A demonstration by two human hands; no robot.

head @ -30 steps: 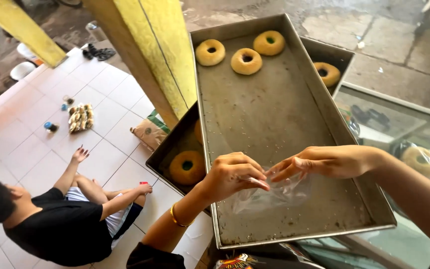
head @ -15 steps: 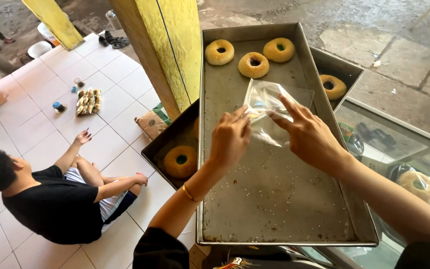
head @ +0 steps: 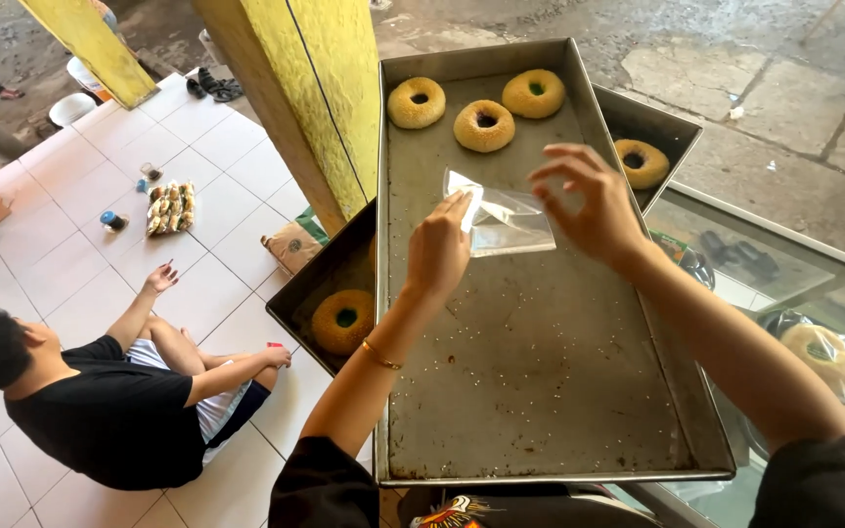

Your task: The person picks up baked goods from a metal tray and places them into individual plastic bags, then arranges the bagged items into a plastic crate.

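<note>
Steel, dulled and crumb-flecked, fills the near frame: a long baking tray (head: 540, 391) lies lengthwise away from the person, most of its floor bare. Above its middle the left hand (head: 439, 249) pinches 1 edge of a clear plastic bag (head: 503, 223) between thumb and fingertips, while the right hand (head: 584, 200) hovers just beside the bag's other side, fingers spread and curled, gripping nothing that can be seen. The bag hangs slack and part-open just above the tray, short of the pastries. At the tray's far end sit 3 sesame-dusted rings (head: 484, 125) close together, 2 in front and 1 behind. A second tray (head: 330, 284) slides out underneath to the left with 1 ring (head: 343, 320) on it, and another ring (head: 642, 162) shows on the tray beneath to the right. Handled well, the bag's mouth would be held taut by both hands and wide enough to take a ring without scraping off seeds, a judgement only. Beyond, a person in a black shirt (head: 100, 411) sits on the white tiled floor (head: 70, 254) beside a yellow pillar (head: 320, 88).
</note>
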